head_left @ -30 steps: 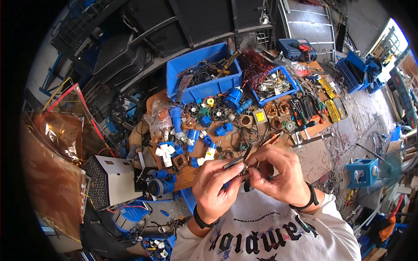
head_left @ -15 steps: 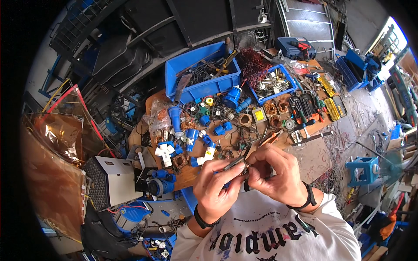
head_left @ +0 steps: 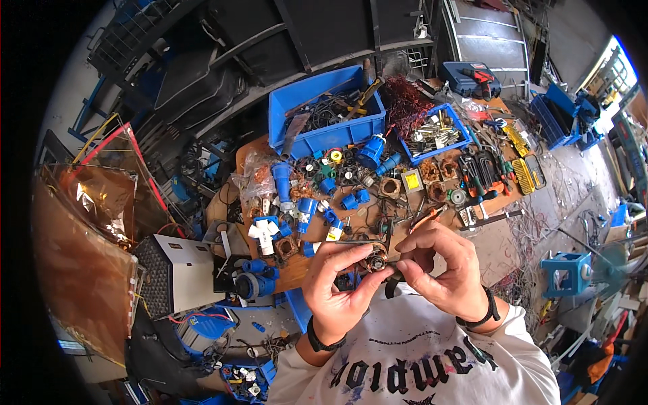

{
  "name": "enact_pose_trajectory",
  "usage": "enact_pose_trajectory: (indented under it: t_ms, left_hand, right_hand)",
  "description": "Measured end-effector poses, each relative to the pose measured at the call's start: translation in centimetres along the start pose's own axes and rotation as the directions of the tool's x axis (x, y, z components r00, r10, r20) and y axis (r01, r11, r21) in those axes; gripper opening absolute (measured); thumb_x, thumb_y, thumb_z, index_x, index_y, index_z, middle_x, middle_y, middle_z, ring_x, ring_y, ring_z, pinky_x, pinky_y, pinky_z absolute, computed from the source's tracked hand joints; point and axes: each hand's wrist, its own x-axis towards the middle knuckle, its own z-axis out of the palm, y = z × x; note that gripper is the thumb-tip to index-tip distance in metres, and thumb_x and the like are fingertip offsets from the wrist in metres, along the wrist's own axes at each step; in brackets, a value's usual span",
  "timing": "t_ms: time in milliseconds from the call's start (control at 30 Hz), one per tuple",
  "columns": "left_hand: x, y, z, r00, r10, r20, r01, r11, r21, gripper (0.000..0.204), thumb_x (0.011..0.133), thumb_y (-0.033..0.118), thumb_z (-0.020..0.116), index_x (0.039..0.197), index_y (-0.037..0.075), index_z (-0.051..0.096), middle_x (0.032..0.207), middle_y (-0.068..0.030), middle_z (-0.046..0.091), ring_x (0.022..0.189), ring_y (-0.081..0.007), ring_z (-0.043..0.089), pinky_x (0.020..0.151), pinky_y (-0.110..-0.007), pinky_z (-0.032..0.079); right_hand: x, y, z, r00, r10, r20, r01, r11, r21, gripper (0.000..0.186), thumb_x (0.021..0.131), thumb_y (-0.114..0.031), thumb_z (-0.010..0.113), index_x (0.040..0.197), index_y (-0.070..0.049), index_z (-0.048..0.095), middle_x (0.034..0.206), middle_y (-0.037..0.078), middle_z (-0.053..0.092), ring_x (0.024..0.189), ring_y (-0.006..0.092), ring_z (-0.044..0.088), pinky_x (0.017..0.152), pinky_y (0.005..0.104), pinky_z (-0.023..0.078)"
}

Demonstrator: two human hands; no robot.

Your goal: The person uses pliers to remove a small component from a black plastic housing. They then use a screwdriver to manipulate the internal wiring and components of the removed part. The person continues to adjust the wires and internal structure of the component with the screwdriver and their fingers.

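My left hand is closed on a small round part with dark metal and a copper-coloured ring, pinched between thumb and fingers above the table's near edge. A thin dark strip lies along the top of its index finger; I cannot tell what it belongs to. Close beside the part, my right hand has its thumb and curled fingers drawn together at a small dark piece, whose kind is hidden. Beyond my hands, blue and white plug connectors lie scattered on the wooden table.
At the back stands a blue bin of cables and tools. Right of it are a blue tray of metal pieces, pliers and a yellow bit case. A white and black box stands left; a blue stool is right.
The round part has turned so its face shows. My right fingers have drawn slightly apart from the left ones. The whole view has shifted a little, with the table things farther right.
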Motion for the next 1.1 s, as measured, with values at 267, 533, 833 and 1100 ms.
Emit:
enact_pose_trajectory:
  t_ms: [267, 533, 833, 1100]
  left_hand:
    - [-0.3, -0.5, -0.1, 1.000, 0.004, -0.030, -0.005, 1.000, -0.026, 0.043, 0.069, 0.005, 0.087, 0.106, 0.001, 0.066, 0.096, -0.0095, 0.067, 0.080, -0.0151, 0.064, 0.064, -0.024, 0.051]
    - [-1.0, -1.1, -0.2, 0.995, -0.064, -0.070, 0.058, 0.994, -0.090, 0.042, 0.070, 0.005, 0.086, 0.107, 0.002, 0.065, 0.096, -0.0083, 0.067, 0.079, -0.0132, 0.060, 0.065, -0.024, 0.046]
    - [-1.2, -1.0, -0.3, 0.994, -0.083, -0.076, 0.074, 0.991, -0.111, 0.042, 0.071, 0.005, 0.085, 0.108, 0.001, 0.064, 0.096, -0.0090, 0.068, 0.082, -0.0143, 0.062, 0.068, -0.025, 0.047]
    - [-1.3, -1.0, -0.3, 0.998, -0.047, -0.045, 0.040, 0.989, -0.145, 0.042, 0.073, 0.007, 0.085, 0.108, 0.000, 0.064, 0.097, -0.0101, 0.067, 0.082, -0.0151, 0.064, 0.068, -0.025, 0.050]
  right_hand:
    - [-0.1, 0.2, 0.3, 0.999, -0.017, -0.030, 0.017, 1.000, -0.011, 0.012, 0.083, -0.002, 0.073, 0.092, -0.002, 0.065, 0.083, 0.005, 0.059, 0.054, 0.0088, 0.052, 0.048, 0.0248, 0.040]
    - [-0.3, 0.4, 0.3, 0.999, -0.029, -0.017, 0.028, 0.999, -0.032, 0.013, 0.082, -0.003, 0.074, 0.092, -0.002, 0.065, 0.082, 0.005, 0.058, 0.053, 0.0095, 0.051, 0.047, 0.0250, 0.039]
    - [-0.5, 0.4, 0.4, 0.999, -0.025, -0.024, 0.024, 0.999, -0.047, 0.013, 0.082, -0.003, 0.073, 0.091, -0.002, 0.065, 0.084, 0.005, 0.059, 0.053, 0.0096, 0.050, 0.047, 0.0252, 0.038]
    - [-0.4, 0.5, 0.4, 0.999, -0.028, -0.040, 0.025, 0.997, -0.079, 0.012, 0.080, -0.002, 0.073, 0.089, -0.002, 0.064, 0.084, 0.005, 0.059, 0.052, 0.0094, 0.050, 0.046, 0.0249, 0.039]
